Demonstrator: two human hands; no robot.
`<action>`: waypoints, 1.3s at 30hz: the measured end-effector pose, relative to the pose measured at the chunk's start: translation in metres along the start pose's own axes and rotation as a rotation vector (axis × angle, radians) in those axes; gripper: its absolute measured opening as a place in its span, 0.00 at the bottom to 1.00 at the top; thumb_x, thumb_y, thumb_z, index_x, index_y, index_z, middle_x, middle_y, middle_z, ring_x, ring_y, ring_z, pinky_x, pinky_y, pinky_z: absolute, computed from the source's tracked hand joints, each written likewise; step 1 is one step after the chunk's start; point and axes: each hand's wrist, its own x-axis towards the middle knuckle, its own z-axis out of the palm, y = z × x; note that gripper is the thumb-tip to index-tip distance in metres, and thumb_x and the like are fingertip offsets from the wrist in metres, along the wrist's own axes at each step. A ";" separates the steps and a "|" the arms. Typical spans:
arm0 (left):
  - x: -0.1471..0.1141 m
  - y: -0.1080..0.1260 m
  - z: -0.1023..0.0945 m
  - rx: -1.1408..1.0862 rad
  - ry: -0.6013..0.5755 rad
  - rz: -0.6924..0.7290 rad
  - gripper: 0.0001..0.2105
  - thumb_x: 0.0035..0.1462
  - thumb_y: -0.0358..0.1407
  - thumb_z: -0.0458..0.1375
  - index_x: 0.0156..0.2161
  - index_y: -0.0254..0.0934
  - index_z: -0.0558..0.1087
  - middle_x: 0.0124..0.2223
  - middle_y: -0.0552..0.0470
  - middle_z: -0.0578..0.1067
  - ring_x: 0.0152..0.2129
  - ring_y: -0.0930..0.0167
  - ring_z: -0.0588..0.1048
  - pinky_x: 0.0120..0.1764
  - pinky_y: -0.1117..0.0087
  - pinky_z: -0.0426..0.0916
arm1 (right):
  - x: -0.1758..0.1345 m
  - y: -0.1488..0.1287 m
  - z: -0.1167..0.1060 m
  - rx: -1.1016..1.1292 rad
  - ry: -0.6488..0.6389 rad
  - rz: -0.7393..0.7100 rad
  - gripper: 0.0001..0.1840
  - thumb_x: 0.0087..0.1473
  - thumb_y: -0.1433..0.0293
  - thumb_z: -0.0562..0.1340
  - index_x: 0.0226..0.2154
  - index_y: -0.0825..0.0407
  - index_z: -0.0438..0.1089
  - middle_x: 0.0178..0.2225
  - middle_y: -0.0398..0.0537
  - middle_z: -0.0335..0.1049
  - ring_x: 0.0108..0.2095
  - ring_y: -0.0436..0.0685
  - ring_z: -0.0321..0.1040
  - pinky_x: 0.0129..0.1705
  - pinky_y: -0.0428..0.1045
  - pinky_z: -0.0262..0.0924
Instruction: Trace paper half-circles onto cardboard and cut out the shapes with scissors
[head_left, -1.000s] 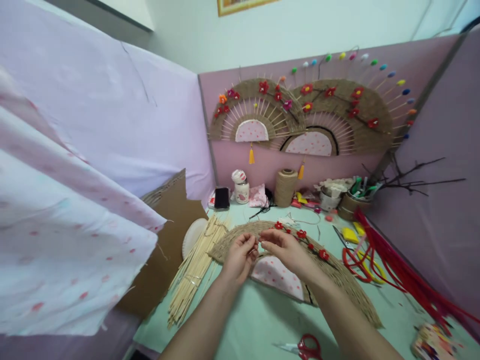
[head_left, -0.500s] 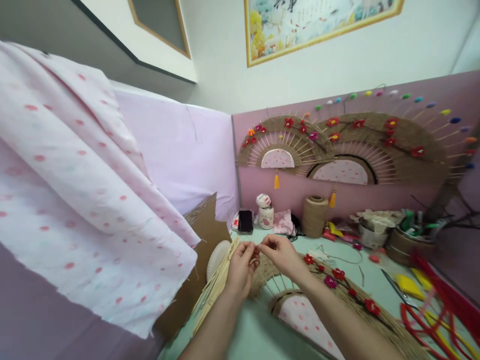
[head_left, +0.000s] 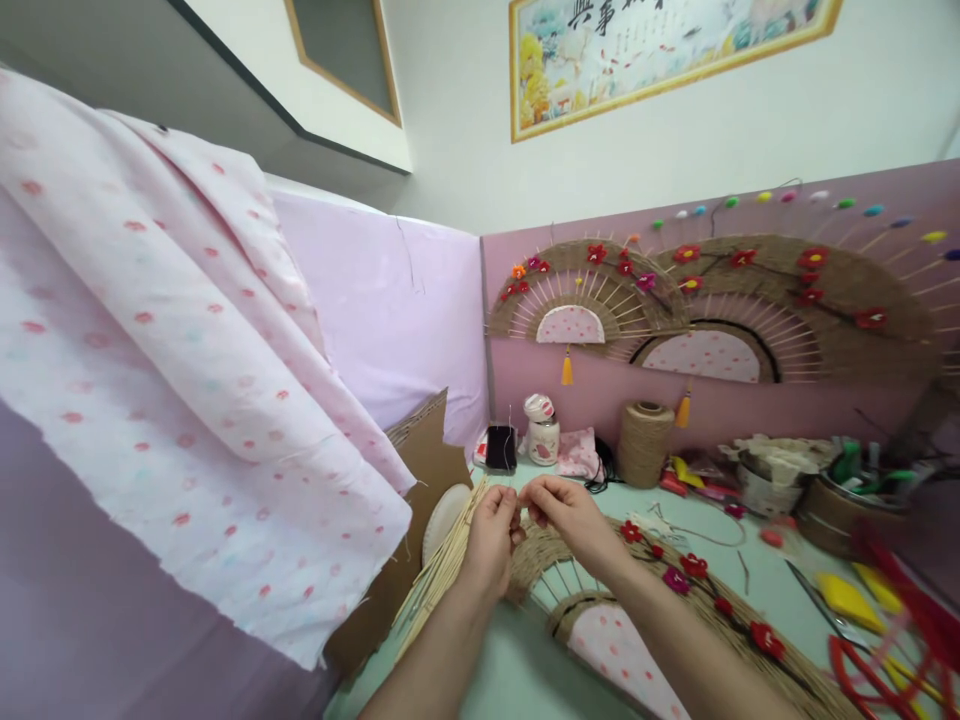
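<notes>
My left hand [head_left: 493, 530] is closed in a pinch above the table, its fingertips close to those of my right hand [head_left: 562, 508]. The right hand pinches too; whatever lies between the fingers is too small to make out. Just beneath them rests a twine-wrapped fan [head_left: 540, 555] with thin spokes and a pink-dotted half-round centre [head_left: 619, 645]. Red and purple flowers [head_left: 694, 567] run along its right part. Beside my left forearm lies a bundle of pale straw-like strips [head_left: 442, 570].
Dotted cloth [head_left: 225, 400] hangs at left, before a cardboard sheet [head_left: 420, 500]. Along the back stand a dark rectangular item [head_left: 501, 448], a white jar [head_left: 543, 440], a twine spool [head_left: 645, 445] and tubs [head_left: 769, 485]. Scissors [head_left: 817, 595] and yellow pieces [head_left: 847, 600] lie right. Finished fans [head_left: 750, 270] hang behind.
The whole view has shifted slightly, so things appear further right and a little lower. Both hands stay pinched close together, with the right fingers turned slightly more downward.
</notes>
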 end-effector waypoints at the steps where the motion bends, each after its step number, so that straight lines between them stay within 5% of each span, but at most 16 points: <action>1: -0.001 0.001 0.001 -0.007 -0.007 -0.007 0.22 0.41 0.53 0.64 0.25 0.35 0.64 0.21 0.60 0.58 0.18 0.80 0.54 0.19 0.77 0.47 | 0.000 -0.001 -0.002 0.021 -0.005 0.017 0.17 0.48 0.56 0.62 0.23 0.54 0.69 0.18 0.40 0.61 0.21 0.49 0.55 0.25 0.46 0.50; 10: -0.010 0.007 0.009 -0.101 -0.006 -0.040 0.23 0.39 0.50 0.67 0.26 0.36 0.62 0.22 0.60 0.58 0.19 0.80 0.54 0.20 0.79 0.48 | -0.003 0.003 -0.002 0.331 0.027 0.088 0.22 0.41 0.51 0.66 0.23 0.55 0.71 0.22 0.43 0.65 0.23 0.48 0.56 0.26 0.45 0.51; 22: -0.019 -0.003 0.019 -0.087 -0.026 -0.022 0.23 0.38 0.51 0.67 0.22 0.35 0.63 0.21 0.60 0.58 0.18 0.80 0.53 0.19 0.78 0.48 | -0.014 0.002 -0.006 -0.053 0.078 -0.003 0.23 0.50 0.51 0.59 0.18 0.52 0.63 0.15 0.37 0.51 0.18 0.48 0.47 0.22 0.46 0.44; 29: -0.013 -0.010 0.016 -0.036 0.028 0.021 0.21 0.42 0.51 0.64 0.25 0.36 0.63 0.21 0.60 0.60 0.17 0.80 0.56 0.21 0.76 0.52 | -0.022 0.006 -0.011 -0.012 0.096 0.019 0.22 0.51 0.50 0.58 0.31 0.52 0.68 0.25 0.44 0.65 0.24 0.51 0.60 0.25 0.46 0.55; 39: -0.008 -0.016 0.013 0.045 0.062 0.095 0.18 0.45 0.50 0.63 0.26 0.36 0.67 0.22 0.58 0.64 0.19 0.78 0.61 0.23 0.75 0.55 | -0.021 0.018 -0.006 -0.203 0.183 -0.042 0.16 0.48 0.58 0.61 0.22 0.53 0.66 0.21 0.41 0.60 0.24 0.50 0.55 0.27 0.46 0.52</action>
